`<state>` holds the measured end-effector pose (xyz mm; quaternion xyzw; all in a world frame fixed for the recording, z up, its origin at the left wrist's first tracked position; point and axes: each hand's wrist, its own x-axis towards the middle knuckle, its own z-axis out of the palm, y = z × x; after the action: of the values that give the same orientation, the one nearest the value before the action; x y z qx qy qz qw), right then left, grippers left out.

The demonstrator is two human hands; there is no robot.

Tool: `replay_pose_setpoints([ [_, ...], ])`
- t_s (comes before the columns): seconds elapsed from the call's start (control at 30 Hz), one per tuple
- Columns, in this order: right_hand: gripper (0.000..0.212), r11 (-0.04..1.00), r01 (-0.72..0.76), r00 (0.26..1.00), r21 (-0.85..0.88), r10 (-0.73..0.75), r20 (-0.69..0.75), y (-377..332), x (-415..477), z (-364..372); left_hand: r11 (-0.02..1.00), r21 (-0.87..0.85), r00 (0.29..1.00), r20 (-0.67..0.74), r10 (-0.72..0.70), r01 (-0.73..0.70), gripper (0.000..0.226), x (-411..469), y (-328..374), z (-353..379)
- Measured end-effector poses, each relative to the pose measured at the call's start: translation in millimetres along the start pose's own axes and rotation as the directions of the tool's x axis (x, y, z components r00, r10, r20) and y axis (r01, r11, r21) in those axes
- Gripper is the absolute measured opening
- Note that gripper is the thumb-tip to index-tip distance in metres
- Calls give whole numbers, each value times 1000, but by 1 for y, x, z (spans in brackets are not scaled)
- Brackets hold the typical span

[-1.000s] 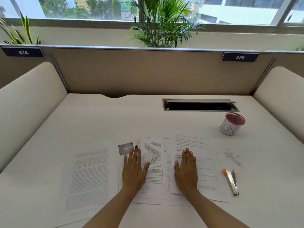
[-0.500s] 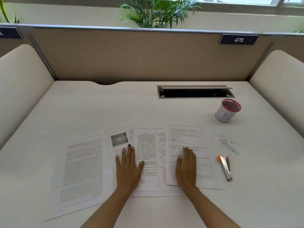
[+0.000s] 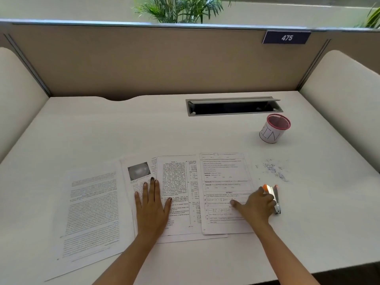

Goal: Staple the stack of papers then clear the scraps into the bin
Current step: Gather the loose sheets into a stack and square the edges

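A blue plate [image 3: 286, 37] reads "475"; the cup [image 3: 272, 132] reads "BIN"

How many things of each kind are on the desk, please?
Printed sheets: 4 that show, overlapping
Stapler: 1
Bin cup: 1
Scrap pile: 1
Total: 7

Soft, even daylight from the window behind the partition [image 3: 144, 62]; faint shadows, slight blur, wide-angle edge bending.
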<state>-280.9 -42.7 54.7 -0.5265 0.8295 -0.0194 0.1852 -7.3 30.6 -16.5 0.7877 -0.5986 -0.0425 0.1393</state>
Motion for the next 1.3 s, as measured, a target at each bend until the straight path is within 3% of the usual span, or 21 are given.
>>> replay_pose_setpoints([
  [0.17,105,996,-85,995,29,83,64,-9,3,-12,1000,-10,1000,19,-12,12,75,0,0,-1],
  [0.27,89,974,-80,997,211,75,33,-10,2,-14,1000,-3,999,33,-12,12,75,0,1,-3],
  [0.4,37,852,-6,992,524,70,-103,-7,-8,-21,1000,-3,998,59,-30,30,75,-1,3,-7],
  [0.57,17,683,147,974,715,27,-227,-4,-21,-41,997,-75,997,74,-29,34,75,0,3,-4],
  [0.67,15,603,112,988,790,18,-154,-1,-25,-44,937,-322,991,23,-135,135,70,3,9,-11],
  [0.77,11,551,60,998,832,-34,-49,-3,-33,-32,664,-687,937,68,-344,294,51,8,23,-39],
  [0.83,11,581,47,998,813,-54,-19,-7,-41,-22,507,-779,873,106,-475,370,47,10,30,-54],
  [0.93,16,623,50,997,781,-83,3,-20,-50,-10,355,-808,803,225,-551,470,45,12,32,-61],
  [1.1,25,742,112,990,662,-140,-11,-39,-52,6,362,-779,810,299,-504,513,46,6,39,-65],
  [1.2,35,864,183,980,470,-198,-17,-45,-53,16,351,-781,816,324,-478,516,46,3,42,-65],
  [1.3,46,950,150,987,273,-161,18,-51,-57,17,320,-781,800,349,-488,536,45,1,44,-67],
])
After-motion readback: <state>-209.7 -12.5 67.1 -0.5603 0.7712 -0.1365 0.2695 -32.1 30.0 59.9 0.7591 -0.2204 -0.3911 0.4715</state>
